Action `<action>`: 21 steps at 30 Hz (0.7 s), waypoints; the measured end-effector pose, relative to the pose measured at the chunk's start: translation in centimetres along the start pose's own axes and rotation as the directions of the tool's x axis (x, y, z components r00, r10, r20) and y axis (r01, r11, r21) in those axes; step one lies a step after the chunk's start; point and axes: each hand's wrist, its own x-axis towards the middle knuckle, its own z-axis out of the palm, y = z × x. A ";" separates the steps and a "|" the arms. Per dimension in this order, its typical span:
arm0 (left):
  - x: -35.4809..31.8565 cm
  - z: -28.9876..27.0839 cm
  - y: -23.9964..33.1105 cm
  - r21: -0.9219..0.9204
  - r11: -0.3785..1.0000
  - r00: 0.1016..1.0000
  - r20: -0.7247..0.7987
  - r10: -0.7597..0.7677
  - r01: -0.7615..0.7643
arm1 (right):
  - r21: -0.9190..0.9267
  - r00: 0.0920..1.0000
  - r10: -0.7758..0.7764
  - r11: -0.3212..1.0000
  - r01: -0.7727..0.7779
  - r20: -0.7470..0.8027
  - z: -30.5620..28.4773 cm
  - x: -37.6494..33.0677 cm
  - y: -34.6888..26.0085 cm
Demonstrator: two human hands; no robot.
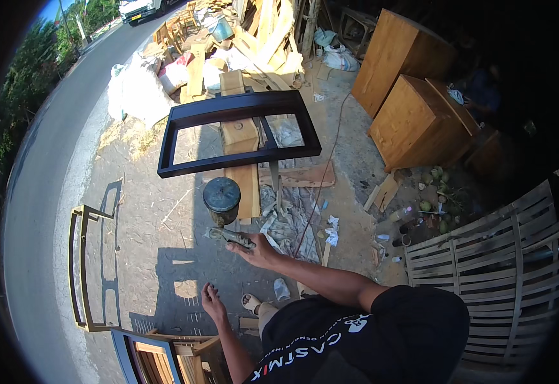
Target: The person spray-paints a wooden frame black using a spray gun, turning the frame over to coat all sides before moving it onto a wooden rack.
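Observation:
My right hand (254,251) is closed around the handle of a spray gun (233,238), held out in front of me. A round cup with a dark lid (221,193) sits on the gun. Beyond it, a dark-painted rectangular wooden frame (244,160) rests raised above the ground, apart from the gun. My left hand (213,303) hangs lower and to the left, its fingers loosely bent and somewhat apart, with nothing in them.
A pale frame (78,269) stands at the left, and a dark-edged wooden piece (126,358) lies near lower left. Wooden cabinets (410,121) stand at the right, above a slatted bamboo rack (484,256). A thin hose (337,134) crosses the ground. Sacks (139,89) and scrap planks lie at the back.

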 end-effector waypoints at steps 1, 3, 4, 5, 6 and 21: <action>0.1 -0.1 0.7 -0.010 1.000 1.000 -0.018 0.014 -0.014 | 0.002 1.000 -0.005 1.000 0.005 0.003 0.0 0.2 -1.0; 0.4 -0.2 1.6 -0.017 0.999 0.999 -0.020 0.034 -0.034 | -0.124 0.996 0.070 0.990 -0.062 0.062 -0.2 -0.2 -3.3; 0.5 -0.2 1.9 -0.022 0.999 0.999 -0.018 0.049 -0.050 | -0.119 0.993 0.089 0.990 -0.080 0.074 -0.3 -0.4 -3.7; 0.6 -0.1 2.2 -0.022 0.998 0.999 -0.017 0.051 -0.051 | -0.119 0.993 0.088 0.990 -0.079 0.073 -0.3 -0.4 -3.9; 0.6 0.0 2.3 -0.042 0.997 0.998 -0.020 0.058 -0.058 | -0.115 0.993 0.095 0.990 -0.087 0.067 -0.3 -0.6 -4.0; -0.4 0.4 7.9 -0.113 0.990 0.995 -0.061 0.076 -0.083 | -0.084 0.993 0.084 0.993 -0.078 0.078 0.1 -0.6 -3.4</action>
